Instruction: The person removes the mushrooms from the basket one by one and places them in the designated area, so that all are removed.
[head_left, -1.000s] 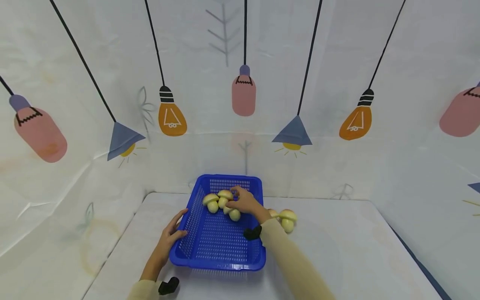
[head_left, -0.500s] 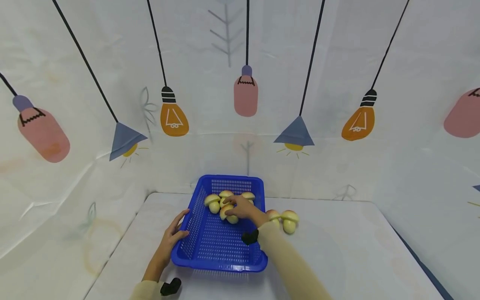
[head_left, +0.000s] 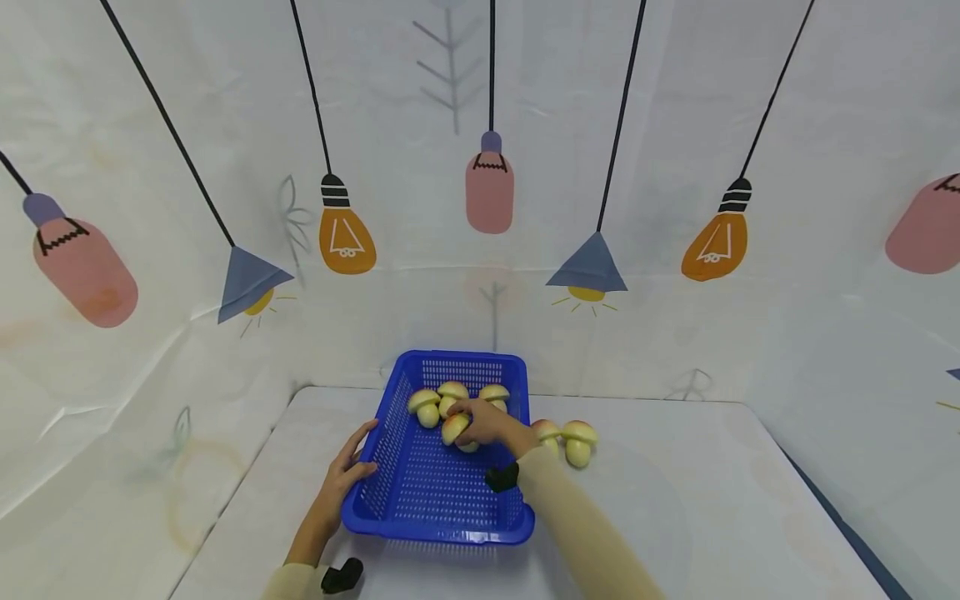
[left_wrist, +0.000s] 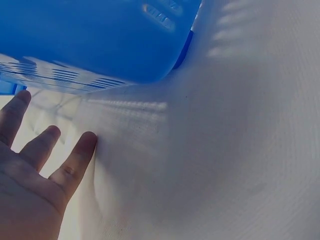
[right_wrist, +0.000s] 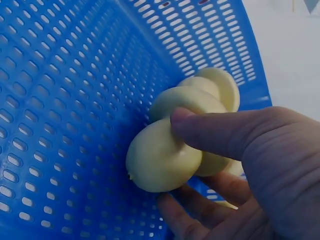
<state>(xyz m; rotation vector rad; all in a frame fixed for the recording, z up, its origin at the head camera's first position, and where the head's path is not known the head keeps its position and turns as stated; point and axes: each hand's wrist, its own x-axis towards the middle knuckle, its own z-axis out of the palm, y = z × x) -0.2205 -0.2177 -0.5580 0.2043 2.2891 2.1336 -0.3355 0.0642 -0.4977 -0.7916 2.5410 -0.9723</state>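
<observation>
pinching a mushroom (head_left: 453, 428) inside the blue basket (head_left: 438, 497), right hand (head_left: 487, 422) curled, left hand (head_left: 338, 477) spread alongside

In the head view, the right hand (head_left: 487, 422) covers part of the mushroom (head_left: 453, 429) it pinches; the right edge crops a printed lamp (head_left: 926, 227). In the left wrist view, the left hand (left_wrist: 37, 182) runs out of frame; the basket's (left_wrist: 85, 40) marks (left_wrist: 159, 17) are blurred.
</observation>
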